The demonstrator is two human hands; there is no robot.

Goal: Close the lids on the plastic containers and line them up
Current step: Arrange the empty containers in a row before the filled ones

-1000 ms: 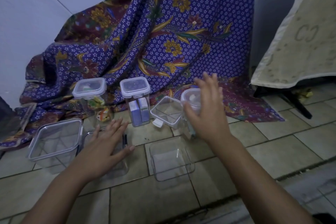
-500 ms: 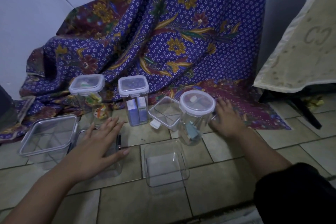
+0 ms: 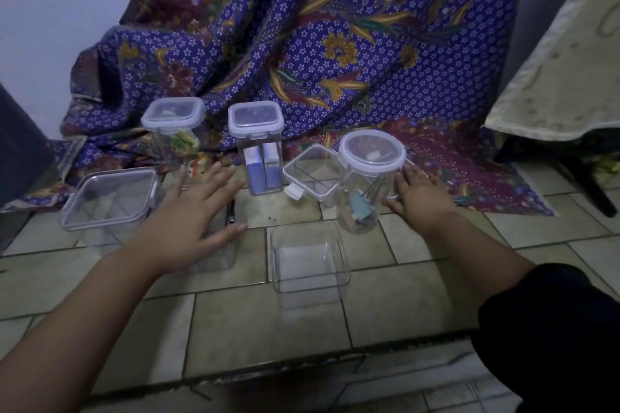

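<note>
Several clear plastic containers stand on the tiled floor. At the back are a lidded square one with colourful contents [image 3: 172,126] and a tall lidded one with blue boxes [image 3: 256,144]. A round lidded jar [image 3: 367,184] stands right of centre, and my right hand [image 3: 417,193] lies open against its right side. My left hand [image 3: 194,214] rests flat, fingers spread, on a low container [image 3: 218,255] that it mostly hides. An open empty box [image 3: 308,261] sits in front, a wide lidded box [image 3: 110,199] at the left, a small tilted box [image 3: 312,174] behind the jar.
A purple floral cloth [image 3: 335,43] drapes down the wall and onto the floor behind the containers. A table with a cream cover [image 3: 563,77] stands at the right. A dark step edge [image 3: 268,369] crosses the floor near me.
My right hand has come off the top of the round jar and dropped to its right side. My left hand has stayed flat on the low container.
</note>
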